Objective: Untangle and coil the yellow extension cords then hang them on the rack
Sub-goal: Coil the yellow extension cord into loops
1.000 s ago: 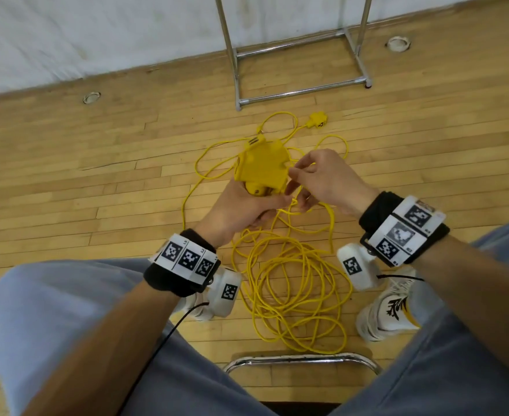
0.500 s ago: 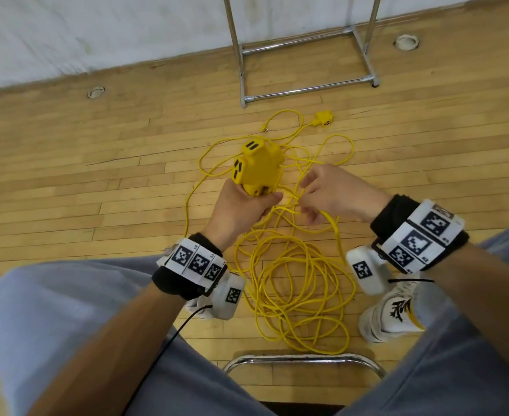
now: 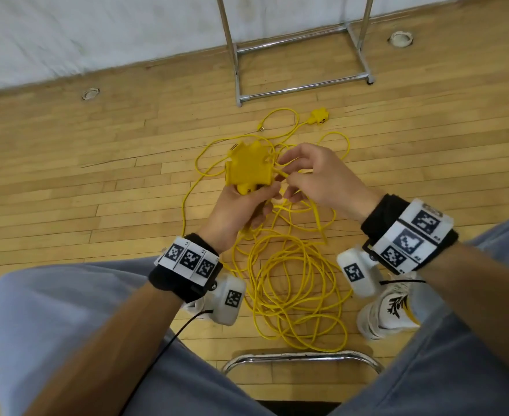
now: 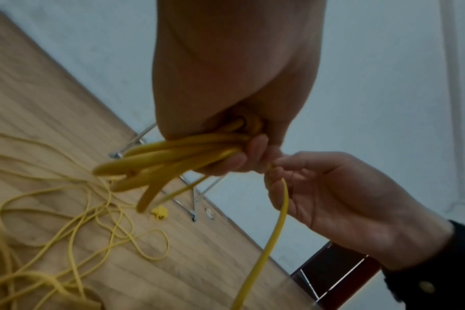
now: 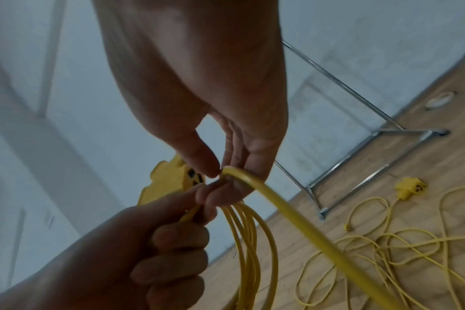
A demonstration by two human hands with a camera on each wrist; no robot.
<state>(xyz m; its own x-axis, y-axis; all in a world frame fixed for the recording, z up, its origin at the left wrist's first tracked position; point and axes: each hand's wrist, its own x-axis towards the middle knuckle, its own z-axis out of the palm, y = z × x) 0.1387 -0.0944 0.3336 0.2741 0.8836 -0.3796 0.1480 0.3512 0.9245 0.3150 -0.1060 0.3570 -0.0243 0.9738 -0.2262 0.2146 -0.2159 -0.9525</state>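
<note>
left hand (image 5: 136, 247) fisting cord strands (image 5: 248, 241), head-hidden, blurry

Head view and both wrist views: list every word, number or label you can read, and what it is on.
No readable words or numbers anywhere.
Wristbands: black-and-white square code tags with tiny corner marks, too small to read.
Wrist cameras: code tags only.
Shoe: a black graphic, no letters.
Outlet block: no legible marking.

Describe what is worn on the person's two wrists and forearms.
Both forearms are bare. Each wrist carries a black band faced with white panels printed with black square markers, and a white camera pod hangs beneath. A thin black cable trails from the left pod.
</note>
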